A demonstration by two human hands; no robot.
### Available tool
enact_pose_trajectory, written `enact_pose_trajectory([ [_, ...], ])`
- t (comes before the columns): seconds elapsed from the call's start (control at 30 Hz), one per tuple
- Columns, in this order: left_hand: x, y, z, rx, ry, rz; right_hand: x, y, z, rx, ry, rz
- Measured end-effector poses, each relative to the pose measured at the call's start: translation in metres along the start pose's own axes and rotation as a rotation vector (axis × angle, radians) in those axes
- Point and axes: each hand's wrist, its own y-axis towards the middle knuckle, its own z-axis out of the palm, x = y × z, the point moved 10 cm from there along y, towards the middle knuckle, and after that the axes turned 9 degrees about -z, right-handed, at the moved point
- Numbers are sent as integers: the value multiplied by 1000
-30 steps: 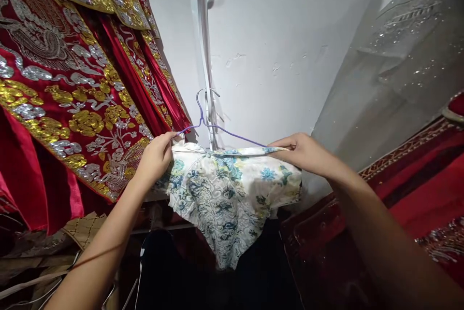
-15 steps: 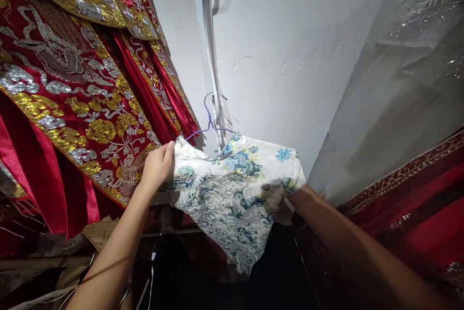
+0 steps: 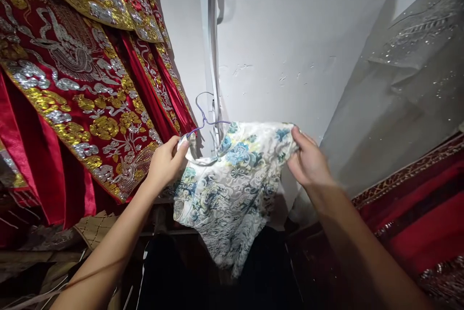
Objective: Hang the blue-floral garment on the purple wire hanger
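— Where's the blouse (image 3: 232, 189)?
— On a hanger (image 3: 205, 118) before the wall (image 3: 282, 35).
— The hands?
— Left hand (image 3: 166, 162) pinches one shoulder; right hand (image 3: 310, 162) grips the other, beside red robes (image 3: 79, 92).

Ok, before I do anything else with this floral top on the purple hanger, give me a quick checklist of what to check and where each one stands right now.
1. Left hand gripping the left shoulder of the floral top: ok.
2. Right hand pinching the top's right shoulder edge: ok.
3. Purple hanger hook free above the neckline: ok, it shows in front of the white wall.
4. Hanger arms seated inside both shoulders: cannot tell, the fabric covers them.
5. Top clear of the red embroidered garment on the left: not ok, the left hand sits right against it.
6. Hem hanging free: ok.
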Motion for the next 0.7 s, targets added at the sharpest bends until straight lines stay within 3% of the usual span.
enact_pose_trajectory([
  [0.1,6,9,-1,-44,17,-23,22,-5,46,140,-79,2],
  [0.13,12,10,-1,-54,-11,-45,27,-15,66,268,-91,26],
  [0.23,35,7,2,-21,-239,-140,42,-70,123,821,-126,54],
  [0.3,41,0,7,30,-418,-158,42,-100,135,1012,-273,-41],
  [0.4,21,-18,20,183,-560,-64,13,-111,129,901,-624,-251],
  [0.57,-55,-68,53,528,-660,133,-90,-150,142,917,-822,-297],
  [0.63,-82,-83,56,573,-701,185,-103,-161,149,868,-782,-370],
  [0.7,-97,-88,54,590,-760,196,-94,-161,149,782,-754,-466],
])
